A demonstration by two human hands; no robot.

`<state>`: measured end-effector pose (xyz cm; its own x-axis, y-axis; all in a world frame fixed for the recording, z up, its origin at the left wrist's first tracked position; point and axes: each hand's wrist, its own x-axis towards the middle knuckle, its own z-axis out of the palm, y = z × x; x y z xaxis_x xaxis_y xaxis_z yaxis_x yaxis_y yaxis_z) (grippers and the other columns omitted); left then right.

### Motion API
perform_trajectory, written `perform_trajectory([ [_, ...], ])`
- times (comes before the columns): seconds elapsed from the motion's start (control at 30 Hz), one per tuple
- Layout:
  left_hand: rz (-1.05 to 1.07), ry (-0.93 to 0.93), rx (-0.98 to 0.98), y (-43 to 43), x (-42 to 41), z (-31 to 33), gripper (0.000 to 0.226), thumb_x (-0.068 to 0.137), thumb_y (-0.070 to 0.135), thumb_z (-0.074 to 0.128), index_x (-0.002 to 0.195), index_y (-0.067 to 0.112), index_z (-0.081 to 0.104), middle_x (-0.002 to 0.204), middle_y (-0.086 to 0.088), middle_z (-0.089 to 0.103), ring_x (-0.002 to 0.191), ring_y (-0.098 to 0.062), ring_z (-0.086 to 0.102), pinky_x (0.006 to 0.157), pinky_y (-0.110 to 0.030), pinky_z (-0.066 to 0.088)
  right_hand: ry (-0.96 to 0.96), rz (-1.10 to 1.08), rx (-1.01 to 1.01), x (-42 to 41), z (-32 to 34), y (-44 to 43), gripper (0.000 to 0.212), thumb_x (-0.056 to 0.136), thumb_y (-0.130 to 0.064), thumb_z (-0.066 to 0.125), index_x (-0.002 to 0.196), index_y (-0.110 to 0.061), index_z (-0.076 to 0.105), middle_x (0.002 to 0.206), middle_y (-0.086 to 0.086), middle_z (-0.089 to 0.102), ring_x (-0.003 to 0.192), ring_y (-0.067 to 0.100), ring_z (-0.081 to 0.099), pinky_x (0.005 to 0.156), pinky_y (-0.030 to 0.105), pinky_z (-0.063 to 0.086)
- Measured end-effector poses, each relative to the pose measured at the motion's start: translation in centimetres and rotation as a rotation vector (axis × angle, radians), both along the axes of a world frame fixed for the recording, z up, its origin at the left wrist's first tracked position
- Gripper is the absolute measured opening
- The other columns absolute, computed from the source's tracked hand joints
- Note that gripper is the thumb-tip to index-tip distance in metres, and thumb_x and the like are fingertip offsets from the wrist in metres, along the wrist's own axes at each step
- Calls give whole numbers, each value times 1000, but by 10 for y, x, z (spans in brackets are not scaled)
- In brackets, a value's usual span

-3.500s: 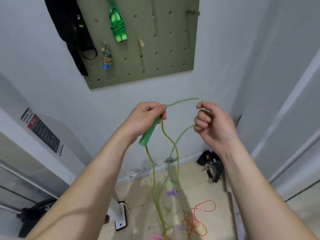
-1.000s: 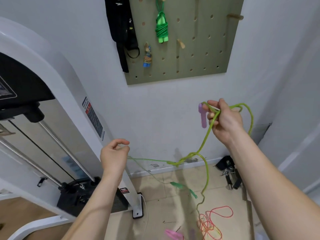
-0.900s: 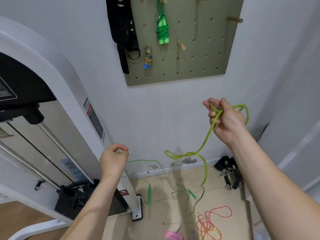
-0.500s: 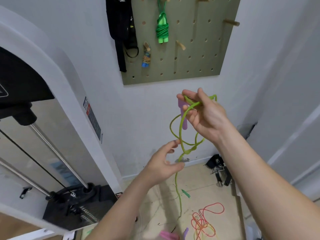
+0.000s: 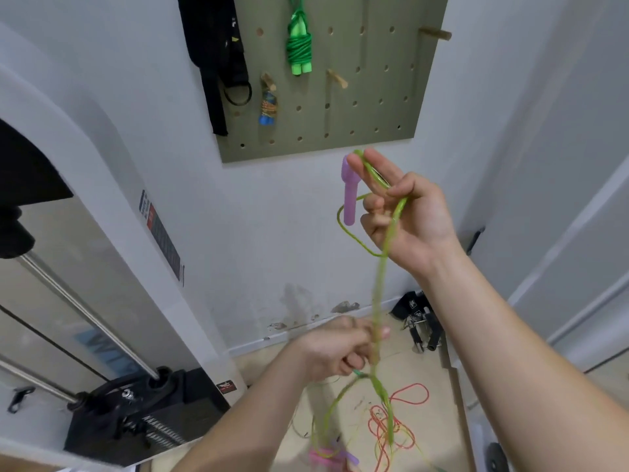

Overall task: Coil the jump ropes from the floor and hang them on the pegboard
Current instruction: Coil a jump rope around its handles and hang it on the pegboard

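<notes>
Our right hand (image 5: 408, 219) is raised at centre-right, below the pegboard (image 5: 374, 114), which fills the 12 o'clock part of the view. Its first two fingers lie straight and close together, pointing to 11 o'clock. The thumb pinches loops of the lime rope (image 5: 379, 291) against them, and the other fingers are curled. The purple handle (image 5: 350, 195) hangs upright just behind those fingertips, at 9 o'clock of the palm.

From this grip one strand drops straight down toward 6 o'clock into our left hand (image 5: 335, 352). That hand is blurred, but its fingers look curled round the strand. Below it the rope splits into loose loops trailing to the floor (image 5: 439, 420), near a pink handle (image 5: 321, 456) at 6 o'clock and a red rope (image 5: 408, 393) at 5 o'clock.

On the board a coiled green rope (image 5: 299, 49) hangs from a peg. A black strap (image 5: 212, 80) hangs at its 9 o'clock, and a bare peg (image 5: 337, 79) juts out at its 4 o'clock. A machine (image 5: 102, 267) stands at 9 o'clock.
</notes>
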<state>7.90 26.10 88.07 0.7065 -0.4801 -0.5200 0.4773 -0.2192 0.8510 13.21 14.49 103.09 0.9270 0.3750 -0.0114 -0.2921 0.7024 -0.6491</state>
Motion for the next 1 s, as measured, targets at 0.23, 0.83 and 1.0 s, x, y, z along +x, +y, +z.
perform_trajectory([
  [0.23, -339, 56, 80, -6, -21, -25, 72, 89, 68, 37, 101, 5, 70, 58, 6, 30, 48, -8, 19, 50, -25, 12, 6, 8, 67, 2, -15, -5, 62, 61, 2, 31, 112, -14, 62, 120, 3, 67, 40, 7, 33, 38, 12, 18],
  [0.83, 770, -483, -268, 59, 24, 53, 29, 95, 23, 54, 68, 12, 55, 61, -3, 49, 52, -13, 48, 48, -21, 31, 445, -183, -179, -17, -154, -70, 56, 64, -5, 51, 120, -9, 55, 120, 6, 67, 75, 16, 63, 65, 23, 44],
  [1.0, 703, -836, -24, 53, 24, 101, 37, 97, 24, 53, 65, 5, 53, 46, -1, 45, 41, -12, 38, 41, -20, 31, 613, -49, -616, -21, -179, -71, 49, 94, -48, 44, 112, -5, 57, 104, 9, 74, 61, 15, 66, 49, 20, 43],
])
